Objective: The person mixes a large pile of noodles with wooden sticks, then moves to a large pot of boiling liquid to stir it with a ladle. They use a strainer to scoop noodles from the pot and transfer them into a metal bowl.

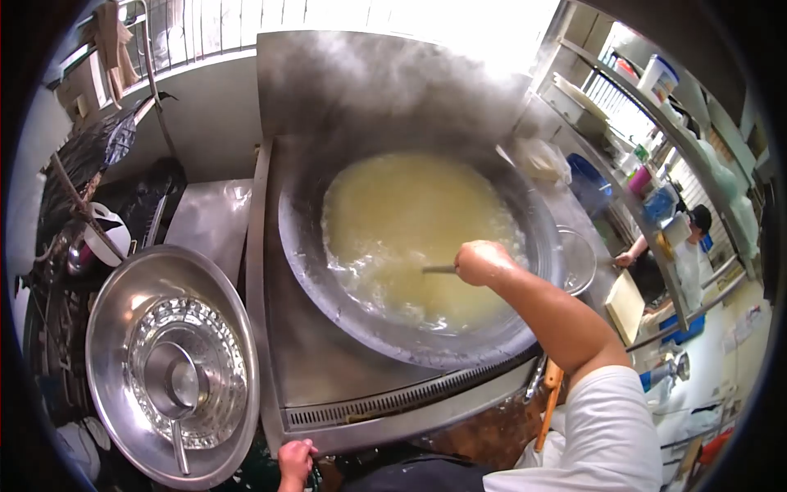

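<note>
My right hand (480, 263) is closed around a grey handle (440, 269) over a large metal wok (305, 289). The far end of that handle disappears into cloudy yellowish liquid (410, 205), which bubbles and steams; the tool's head is hidden. Down at the stove's front left corner, my left hand (297, 461) has its fingers curled in, with nothing visible in them. Left of the stove (344, 381) stands a wide steel bowl (106, 353), and a saucepan-like ladle (170, 379) lies inside it.
A round wire strainer (577, 261) lies right of the wok, close to my forearm. Farther right, another person (697, 246) works behind a shelf, near a cutting board (625, 306). An orange handle (548, 410) hangs at the stove's front right. A white jug (108, 235) stands at left.
</note>
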Available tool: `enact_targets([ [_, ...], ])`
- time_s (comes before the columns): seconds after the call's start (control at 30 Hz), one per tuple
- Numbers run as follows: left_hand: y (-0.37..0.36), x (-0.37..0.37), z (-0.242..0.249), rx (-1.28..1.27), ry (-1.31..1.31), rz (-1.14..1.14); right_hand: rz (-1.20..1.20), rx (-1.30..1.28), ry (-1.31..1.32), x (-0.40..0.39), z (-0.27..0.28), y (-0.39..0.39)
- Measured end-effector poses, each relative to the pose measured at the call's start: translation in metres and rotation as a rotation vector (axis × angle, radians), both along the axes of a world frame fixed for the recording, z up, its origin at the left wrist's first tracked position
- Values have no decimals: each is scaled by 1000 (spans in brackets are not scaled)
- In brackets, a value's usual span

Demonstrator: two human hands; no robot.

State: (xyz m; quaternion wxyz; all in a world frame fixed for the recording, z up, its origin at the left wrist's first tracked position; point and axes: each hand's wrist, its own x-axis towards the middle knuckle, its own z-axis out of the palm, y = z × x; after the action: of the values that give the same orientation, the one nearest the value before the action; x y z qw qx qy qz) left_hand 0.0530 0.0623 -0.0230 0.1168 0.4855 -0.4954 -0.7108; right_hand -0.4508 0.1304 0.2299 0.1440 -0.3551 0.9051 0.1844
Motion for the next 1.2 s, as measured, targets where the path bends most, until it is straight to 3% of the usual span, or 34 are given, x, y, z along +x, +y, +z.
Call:
enact_targets([
  [0.23, 6, 11, -19, 33, 5, 110, -115, -21, 99, -100, -54, -73],
  [0.3, 6, 8, -6, 46, -10, 111, -178, -232, 178, -120, -85, -78],
  [0.43, 2, 4, 5, 94, -44, 106, -184, -371, 221, -125, -112, -62],
  [0.63, -2, 0, 1, 66, -5, 67, -148, -270, 144, -49, -16, -13],
  [0.8, -8, 2, 17, 145, 113, -59, 57, -354, 110, 17, 78, 58],
  [0.87, 4, -8, 74, 233, 458, -210, 35, -423, -4, 37, 116, 85],
  [1.0, 28, -1, 243, 281, 1210, -300, 14, -380, -112, 81, 164, 116],
  [1.07, 23, -18, 297, 287, 1655, -589, -20, -478, -168, 93, 159, 127],
  [1.13, 16, -25, 320, 285, 1756, -796, -336, -365, -171, 130, 162, 106],
  [1.2, 50, -41, 314, 217, 2184, -440, -193, -374, -122, 135, 144, 108],
])
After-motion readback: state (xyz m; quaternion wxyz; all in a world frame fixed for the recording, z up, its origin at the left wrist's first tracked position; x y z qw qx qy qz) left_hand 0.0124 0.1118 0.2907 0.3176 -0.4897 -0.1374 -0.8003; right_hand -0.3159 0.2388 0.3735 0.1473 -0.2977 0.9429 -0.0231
